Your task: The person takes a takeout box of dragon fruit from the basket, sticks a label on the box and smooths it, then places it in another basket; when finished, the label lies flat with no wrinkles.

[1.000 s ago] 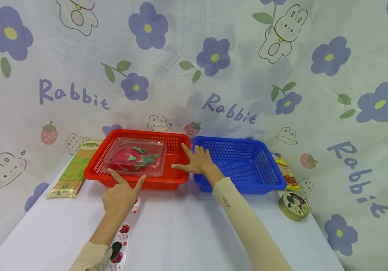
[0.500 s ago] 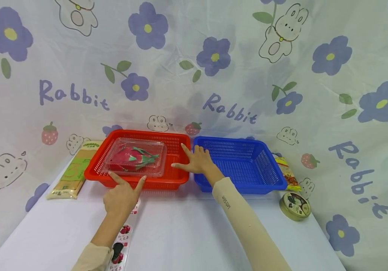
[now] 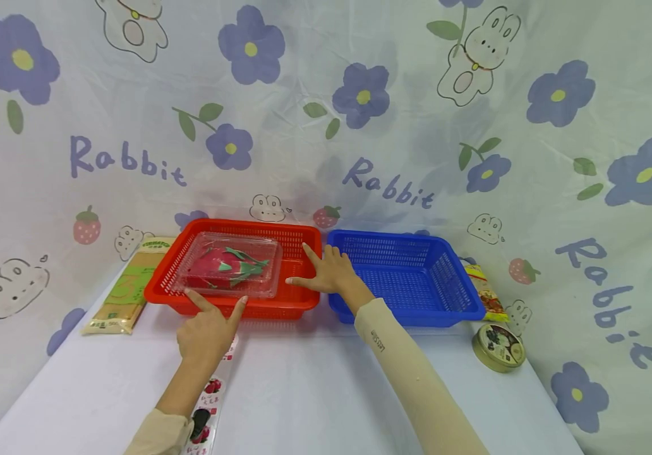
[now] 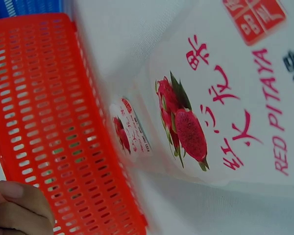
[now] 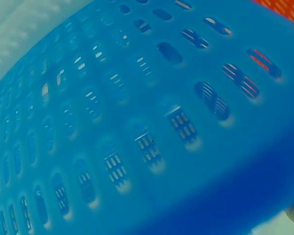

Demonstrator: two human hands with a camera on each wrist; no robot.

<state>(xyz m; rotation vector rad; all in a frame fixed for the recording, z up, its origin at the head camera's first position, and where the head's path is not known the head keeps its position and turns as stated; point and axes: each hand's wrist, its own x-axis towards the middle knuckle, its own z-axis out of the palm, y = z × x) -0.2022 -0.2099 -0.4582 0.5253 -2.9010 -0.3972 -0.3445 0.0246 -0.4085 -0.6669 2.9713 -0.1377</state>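
A red mesh basket (image 3: 246,225) stands at the back of the table, and a clear lidded box with a dragon fruit (image 3: 228,265) lies inside it. My left hand (image 3: 208,330) is at the basket's front rim, index finger and thumb spread and touching it, the other fingers curled. My right hand (image 3: 330,272) lies with fingers spread at the basket's right rim, between it and the blue mesh basket (image 3: 394,236). The left wrist view shows the red basket (image 4: 44,122) beside a printed red pitaya label strip (image 4: 210,122). Blue basket wall (image 5: 137,122) fills the right wrist view.
The label strip (image 3: 206,404) lies under my left forearm. A noodle packet (image 3: 127,284) sits left of the red basket. A snack packet (image 3: 485,294) and a round tin (image 3: 498,346) sit right of the blue basket. A flower-print cloth hangs behind.
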